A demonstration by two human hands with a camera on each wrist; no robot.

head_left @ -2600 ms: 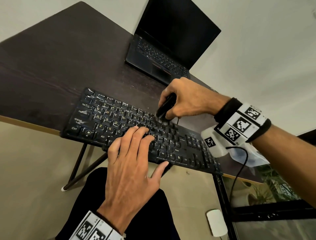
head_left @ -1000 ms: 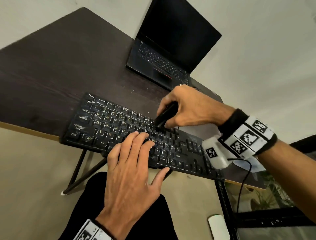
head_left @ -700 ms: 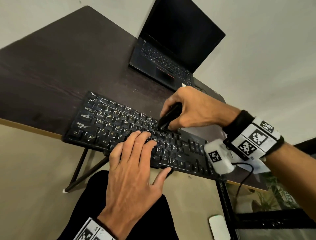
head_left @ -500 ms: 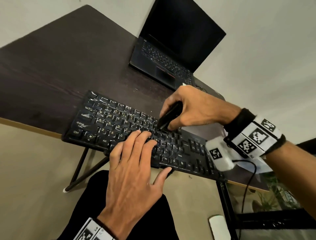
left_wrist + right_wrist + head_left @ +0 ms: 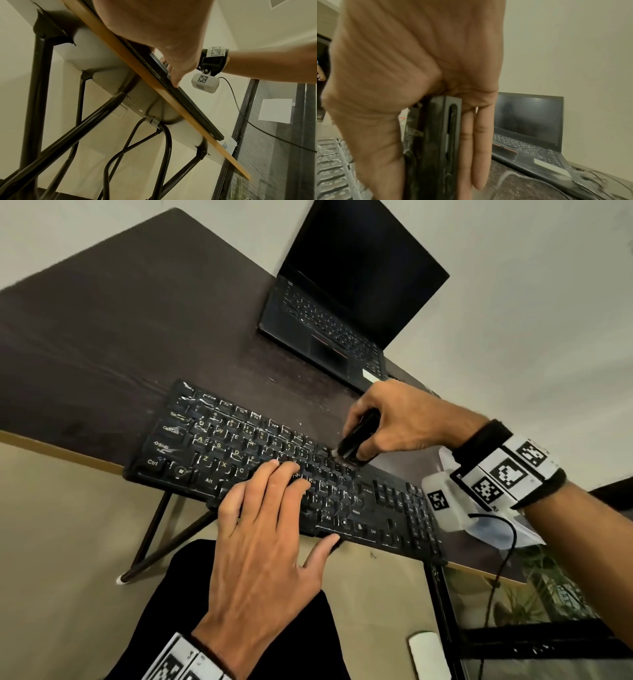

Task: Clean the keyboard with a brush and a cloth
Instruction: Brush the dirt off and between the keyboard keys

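Note:
A black keyboard (image 5: pixel 222 446), streaked with pale dust, lies along the front edge of the dark table (image 5: pixel 102 337). My left hand (image 5: pixel 274 508) lies flat on its middle keys with fingers straight, thumb against the front edge (image 5: pixel 176 82). My right hand (image 5: pixel 387 422) grips a black brush (image 5: pixel 356 436), whose bristles touch the upper key rows right of the middle. In the right wrist view the brush (image 5: pixel 436 135) sits between thumb and fingers of the right hand (image 5: pixel 402 67), with the keyboard (image 5: pixel 330 169) at the lower left.
An open black laptop (image 5: pixel 342 302) stands behind the keyboard, close to the right hand. A pale sheet (image 5: pixel 496 532), cloth or plastic, lies under my right wrist at the table's right end. A white object (image 5: pixel 428 655) lies on the floor. Black table legs (image 5: pixel 39 94) cross below.
The right hand makes small strokes with the brush over the same patch of upper keys. The left hand stays flat in place. The view has shifted slightly.

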